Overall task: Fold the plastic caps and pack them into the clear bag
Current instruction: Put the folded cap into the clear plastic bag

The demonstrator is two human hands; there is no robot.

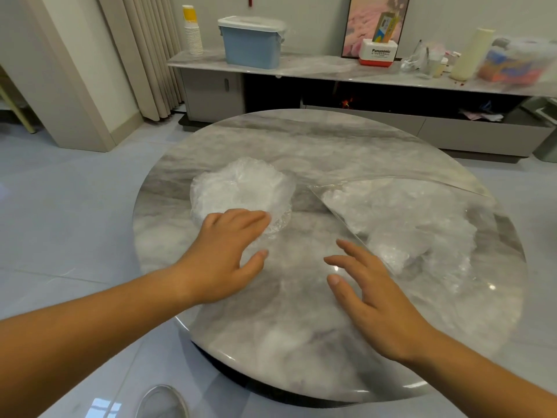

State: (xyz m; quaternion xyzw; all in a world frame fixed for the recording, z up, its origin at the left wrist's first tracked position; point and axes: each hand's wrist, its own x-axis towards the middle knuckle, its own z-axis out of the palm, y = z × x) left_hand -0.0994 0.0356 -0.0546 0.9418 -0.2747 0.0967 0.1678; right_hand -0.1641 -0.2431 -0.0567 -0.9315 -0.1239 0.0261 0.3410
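On the round marble table (pixel 304 146) in front of me, the task's things lie in two separate heaps. To the left of the middle sits a loose mound of plastic caps (pixel 241 188), crinkled and whitish, piled into a rough dome. To the right, flat on the tabletop, lies the clear bag (pixel 422 224). Its straight near-left edge runs on a slant toward me, and more crumpled white plastic shows through it (caps, as far as I can tell, though the film blurs them together). Bare marble separates the mound from the bag.

My left hand (pixel 223 254) is stretched out, palm down and fingers straight. The fingertips (pixel 265 216) reach the near edge of the mound, and the thumb is spread wide below them. It grasps nothing.

My right hand (pixel 373 297) is spread loosely over the bare marble with its fingers apart, just beside the bag's slanted edge. I cannot tell whether the longest fingertip touches the film. This hand holds nothing either.

Beyond the table, a low sideboard (pixel 319 67) runs along the wall. On it stand a blue tub (pixel 251 46) with a pale lid and, left of the tub, a stack of paper cups (pixel 193 34).
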